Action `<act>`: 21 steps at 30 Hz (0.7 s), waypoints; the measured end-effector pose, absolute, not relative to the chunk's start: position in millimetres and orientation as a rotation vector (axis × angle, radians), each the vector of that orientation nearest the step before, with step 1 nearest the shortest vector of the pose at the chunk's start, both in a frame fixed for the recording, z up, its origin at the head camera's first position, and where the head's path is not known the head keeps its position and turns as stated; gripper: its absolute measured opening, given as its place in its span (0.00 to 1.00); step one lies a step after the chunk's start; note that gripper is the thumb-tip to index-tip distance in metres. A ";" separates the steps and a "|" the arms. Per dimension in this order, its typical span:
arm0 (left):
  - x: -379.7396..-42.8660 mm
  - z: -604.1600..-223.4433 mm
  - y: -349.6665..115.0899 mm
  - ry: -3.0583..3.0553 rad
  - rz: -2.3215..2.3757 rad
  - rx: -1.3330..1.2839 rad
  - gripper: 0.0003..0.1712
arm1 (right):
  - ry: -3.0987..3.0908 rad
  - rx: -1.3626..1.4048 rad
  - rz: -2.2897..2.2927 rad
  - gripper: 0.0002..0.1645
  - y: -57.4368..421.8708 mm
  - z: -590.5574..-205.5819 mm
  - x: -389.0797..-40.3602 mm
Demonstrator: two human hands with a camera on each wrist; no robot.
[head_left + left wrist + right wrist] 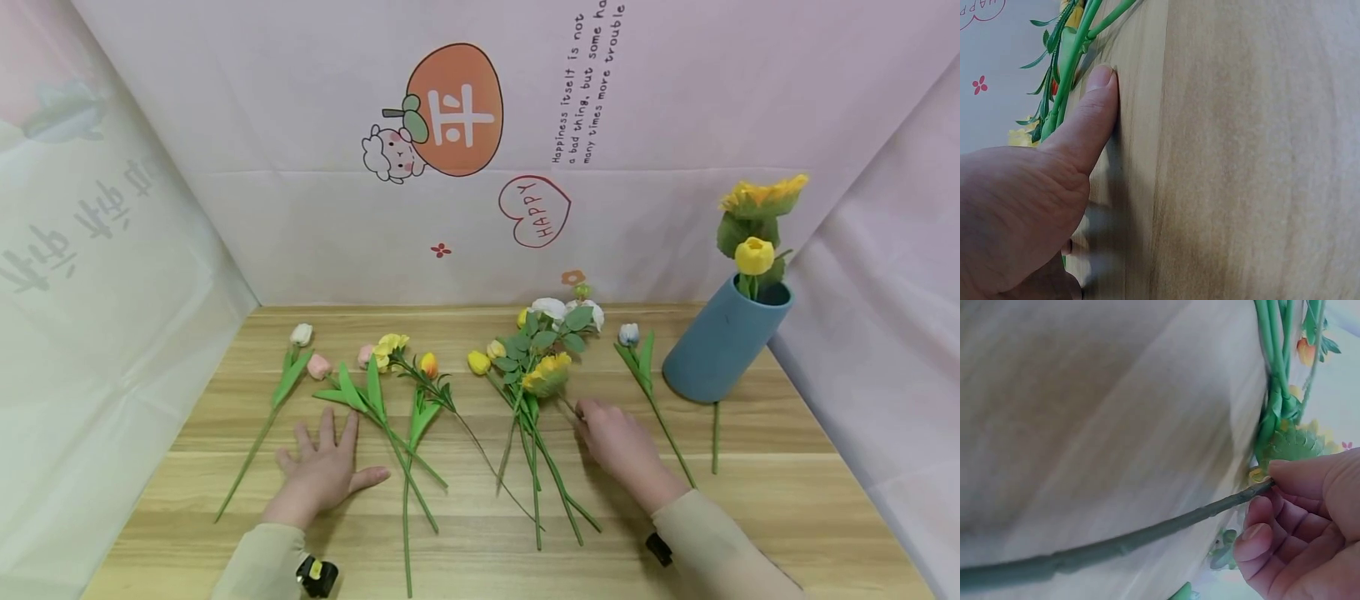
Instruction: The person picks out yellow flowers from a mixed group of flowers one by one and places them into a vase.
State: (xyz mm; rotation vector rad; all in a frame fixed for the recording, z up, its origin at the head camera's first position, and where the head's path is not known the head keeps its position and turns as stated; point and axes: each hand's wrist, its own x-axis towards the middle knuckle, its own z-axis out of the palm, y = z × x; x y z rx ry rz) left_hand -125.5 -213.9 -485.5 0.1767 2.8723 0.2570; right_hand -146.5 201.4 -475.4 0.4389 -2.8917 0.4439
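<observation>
My right hand pinches the stem of a yellow sunflower between thumb and fingers. The sunflower's head overlaps a pile of stems, and in the right wrist view its green underside faces me. White flowers with leafy sprigs and yellow tulips lie in that pile. On the left, my left hand rests on the table with its fingers spread, holding nothing. Just beyond its fingertips are pink tulips, whose crossed stems run past the thumb.
A blue vase leans at the right, holding a sunflower and a yellow tulip; a stem protrudes below it. A pale blue tulip lies beside it. A white tulip lies far left. Printed cloth hangs behind the table.
</observation>
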 end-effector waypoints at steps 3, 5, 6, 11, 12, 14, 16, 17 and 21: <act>-124.7 -483.6 -213.3 2.871 0.257 0.177 0.62 | -2.886 0.434 0.438 0.09 201.0 -471.0 -147.2; -124.6 -483.0 -213.2 2.871 0.258 0.177 0.62 | -2.886 0.428 0.435 0.09 200.6 -468.0 -147.6; -124.6 -482.6 -213.1 2.872 0.259 0.178 0.62 | -2.890 0.422 0.440 0.09 200.5 -466.5 -147.8; -125.1 -481.8 -213.0 2.873 0.251 0.179 0.62 | -2.876 0.436 0.441 0.07 200.4 -460.7 -148.7; -125.3 -481.7 -213.0 2.871 0.251 0.178 0.62 | -2.862 0.453 0.436 0.07 200.6 -459.6 -148.9; -125.7 -481.9 -213.0 2.867 0.251 0.175 0.62 | -2.822 0.497 0.424 0.07 201.3 -457.1 -149.4; -126.2 -482.0 -213.1 2.864 0.254 0.171 0.62 | -2.768 0.550 0.410 0.07 202.3 -453.9 -149.9; -126.3 -482.1 -213.1 2.862 0.256 0.169 0.62 | -2.742 0.574 0.405 0.08 202.8 -452.0 -150.1; -126.8 -482.3 -213.4 2.857 0.261 0.166 0.62 | -2.637 0.639 0.360 0.09 204.8 -443.9 -150.7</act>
